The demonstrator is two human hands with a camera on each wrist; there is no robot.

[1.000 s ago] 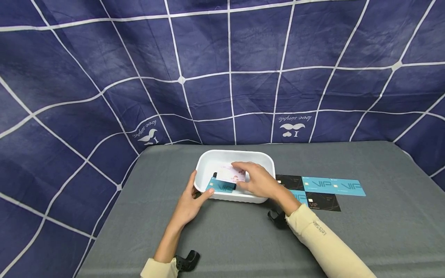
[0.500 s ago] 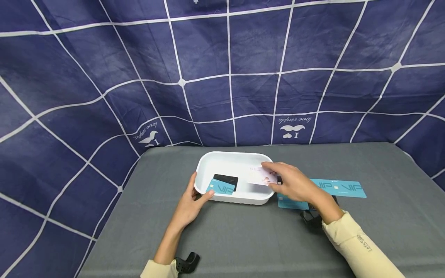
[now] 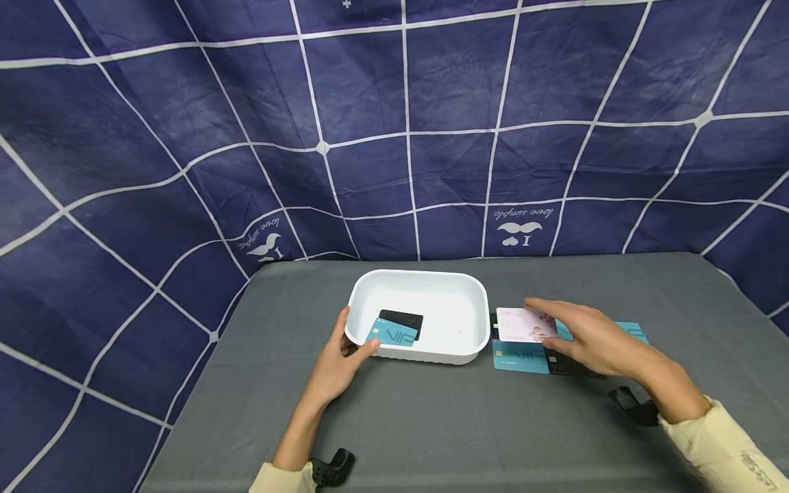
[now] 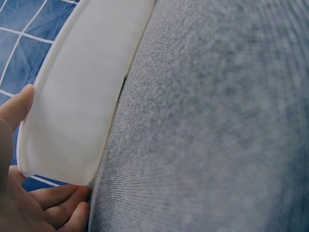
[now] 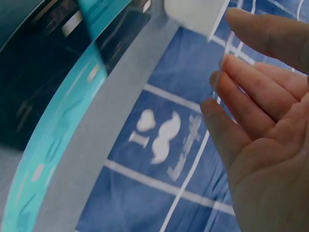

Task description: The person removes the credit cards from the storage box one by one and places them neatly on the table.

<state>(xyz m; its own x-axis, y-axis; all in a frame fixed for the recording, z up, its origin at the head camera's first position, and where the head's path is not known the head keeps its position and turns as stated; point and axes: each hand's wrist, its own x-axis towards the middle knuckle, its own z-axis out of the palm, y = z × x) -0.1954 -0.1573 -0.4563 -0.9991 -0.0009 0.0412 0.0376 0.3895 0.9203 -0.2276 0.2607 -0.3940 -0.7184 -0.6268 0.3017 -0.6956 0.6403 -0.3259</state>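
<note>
My right hand point(image 3: 594, 339) pinches a pale pink card point(image 3: 522, 325) with a floral print by its edges, thumb on the near side and fingers on the far side. The card is over the cards to the right of the white plastic tray point(image 3: 425, 358); in the right wrist view only its thin edge shows. At the tray's left end, my left hand point(image 3: 335, 363) holds the corner, with the thumb point(image 4: 21, 104) on the rim in the left wrist view. Inside the tray, a blue VIP card point(image 3: 393, 333) partly overlaps a black card point(image 3: 409, 318).
Right of the tray, blue and black VIP cards lie in two rows on the grey cloth, including a blue card point(image 3: 519, 357) and a black card point(image 3: 570, 364); the pink card and right hand partly cover them. A blue gridded curtain point(image 3: 456, 164) hangs behind the table.
My right hand has lifted the pink card out of the tray and carried it right, over the laid-out cards. This uncovers the black card in the tray. The left hand stays at the tray's corner.
</note>
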